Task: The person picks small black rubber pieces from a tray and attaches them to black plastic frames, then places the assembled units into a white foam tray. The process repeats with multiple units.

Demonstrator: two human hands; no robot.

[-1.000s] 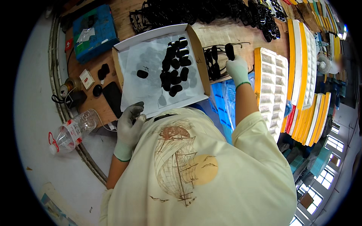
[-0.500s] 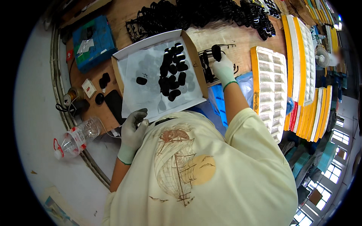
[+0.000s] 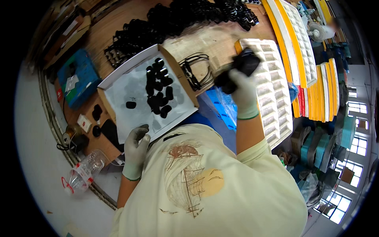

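Observation:
Blurred by motion, a pair of dark sunglasses (image 3: 246,62) is gripped in my right hand (image 3: 244,93), beside the white compartment tray (image 3: 272,87). My gloved left hand (image 3: 135,152) rests at the near edge of a shallow cardboard box (image 3: 185,85), its fingers loosely bent, apart from the thumb, with nothing visible in them. White paper lines the box. On it lie a cluster of black lenses (image 3: 158,85) and one separate lens (image 3: 130,105). Several thin black spectacle frames (image 3: 191,75) lie on the table just right of the box.
A long heap of black spectacle frames (image 3: 173,19) spans the far table. More yellow-edged trays (image 3: 292,43) stack at the right. At left are a blue box (image 3: 77,81), a wire spool (image 3: 69,138) and a clear plastic bottle (image 3: 85,172). A blue crate (image 3: 221,104) sits below the table edge.
My right hand has moved right with the sunglasses, from over the loose frames to beside the white tray. The whole view has turned and shifted; my left hand stays by the box.

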